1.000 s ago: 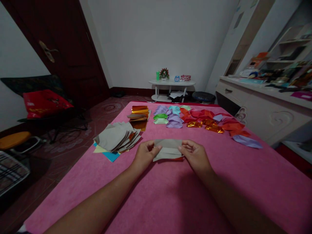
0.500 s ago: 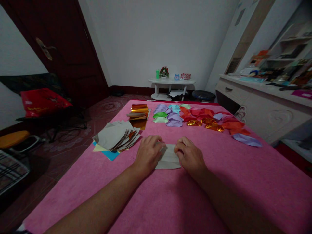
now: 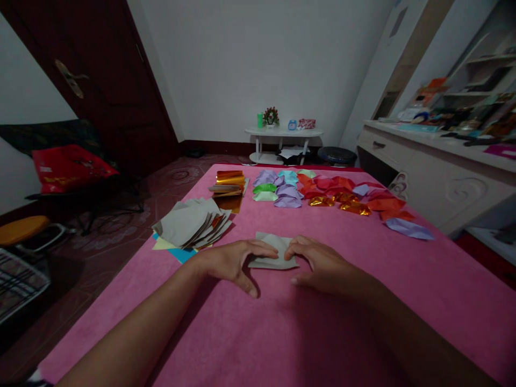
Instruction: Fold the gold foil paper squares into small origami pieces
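A greyish-white sheet of paper [image 3: 274, 242] lies on the pink tablecloth [image 3: 258, 333] in front of me, with crease lines across it. My left hand [image 3: 237, 262] rests its fingers on the sheet's left part, its thumb spread away on the cloth. From the other side my right hand [image 3: 318, 263] touches the sheet's right part with its fingertips, thumb apart and lower. Neither hand is closed round the paper. To the left lies a fanned stack of grey-backed paper sheets [image 3: 181, 223], with blue and yellow sheets [image 3: 182, 255] under it.
Gold foil sheets [image 3: 229, 201] lie behind the stack. Several folded paper pieces in purple [image 3: 288, 196], green, red [image 3: 338, 185] and gold [image 3: 355, 208] cover the table's far right. Beyond stand a small white table [image 3: 284, 132] and, at right, a white dresser [image 3: 435, 166].
Both hands have opened from a closer grip at the sheet's sides, thumbs now spread toward me. The fingers now press on the paper, whose near edge sits slightly farther away.
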Tool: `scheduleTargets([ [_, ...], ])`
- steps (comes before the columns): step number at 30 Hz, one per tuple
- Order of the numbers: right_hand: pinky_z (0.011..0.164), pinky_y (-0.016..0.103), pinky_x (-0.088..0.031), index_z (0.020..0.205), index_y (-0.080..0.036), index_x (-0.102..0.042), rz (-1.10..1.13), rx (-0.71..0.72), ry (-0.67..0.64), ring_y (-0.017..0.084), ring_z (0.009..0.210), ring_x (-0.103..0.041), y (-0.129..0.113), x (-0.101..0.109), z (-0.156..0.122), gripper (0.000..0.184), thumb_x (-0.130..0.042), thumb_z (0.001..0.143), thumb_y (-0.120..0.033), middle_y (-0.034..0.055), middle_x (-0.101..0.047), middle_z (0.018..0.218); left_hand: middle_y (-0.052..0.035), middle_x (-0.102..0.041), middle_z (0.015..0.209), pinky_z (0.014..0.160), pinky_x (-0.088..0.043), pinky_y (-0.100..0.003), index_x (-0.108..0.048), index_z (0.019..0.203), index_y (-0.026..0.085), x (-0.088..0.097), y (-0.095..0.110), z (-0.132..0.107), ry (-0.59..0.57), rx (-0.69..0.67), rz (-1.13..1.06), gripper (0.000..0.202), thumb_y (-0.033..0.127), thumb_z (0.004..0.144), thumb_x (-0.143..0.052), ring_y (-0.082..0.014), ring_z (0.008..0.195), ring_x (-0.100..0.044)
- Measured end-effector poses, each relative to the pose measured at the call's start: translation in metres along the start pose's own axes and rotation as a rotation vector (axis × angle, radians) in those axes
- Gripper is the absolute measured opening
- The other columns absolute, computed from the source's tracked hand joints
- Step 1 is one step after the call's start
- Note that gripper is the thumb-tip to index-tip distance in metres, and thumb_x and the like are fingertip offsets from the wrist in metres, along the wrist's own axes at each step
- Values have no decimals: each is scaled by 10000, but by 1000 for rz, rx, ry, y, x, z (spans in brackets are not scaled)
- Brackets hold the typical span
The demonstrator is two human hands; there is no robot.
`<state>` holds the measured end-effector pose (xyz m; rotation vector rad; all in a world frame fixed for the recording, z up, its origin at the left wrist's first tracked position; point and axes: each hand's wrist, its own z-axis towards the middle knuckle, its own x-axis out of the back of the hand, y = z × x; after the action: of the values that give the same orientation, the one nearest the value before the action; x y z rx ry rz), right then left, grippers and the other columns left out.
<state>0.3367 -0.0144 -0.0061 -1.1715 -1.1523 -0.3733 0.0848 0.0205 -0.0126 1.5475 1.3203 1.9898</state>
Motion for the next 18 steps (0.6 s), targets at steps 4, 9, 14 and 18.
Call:
scheduleTargets([
  [4,711,262,-411,709,-200,-659,105,-12,132,161,754,-557,10,-15,10,150,-550,797,-253,25,-607,823,-85,-664,1101,890,-457,-311,-656,1129,173,-8,-7,5,167,64,-131,414,312,741,-700,-208,992,-606],
  [9,652,257,-415,583,-182,-603,190,-31,236,150,671,-562,19,-23,15,287,-490,833,-266,30,-629,750,-49,-689,767,638,-453,-226,-722,874,111,-19,-23,14,407,199,-244,265,315,843,-555,-133,670,-597],
  [14,596,241,-391,570,-182,-592,136,-116,314,137,634,-547,17,-28,16,234,-545,786,-260,18,-600,701,-53,-682,724,586,-440,-223,-702,780,103,-26,-29,19,593,291,-157,174,264,757,-642,-133,625,-586],
  [18,574,237,-376,586,-187,-562,39,-210,371,125,617,-534,15,-33,17,167,-595,743,-233,2,-565,713,-41,-643,763,592,-438,-236,-684,826,121,-30,-26,21,684,306,76,155,199,693,-698,-133,640,-567],
])
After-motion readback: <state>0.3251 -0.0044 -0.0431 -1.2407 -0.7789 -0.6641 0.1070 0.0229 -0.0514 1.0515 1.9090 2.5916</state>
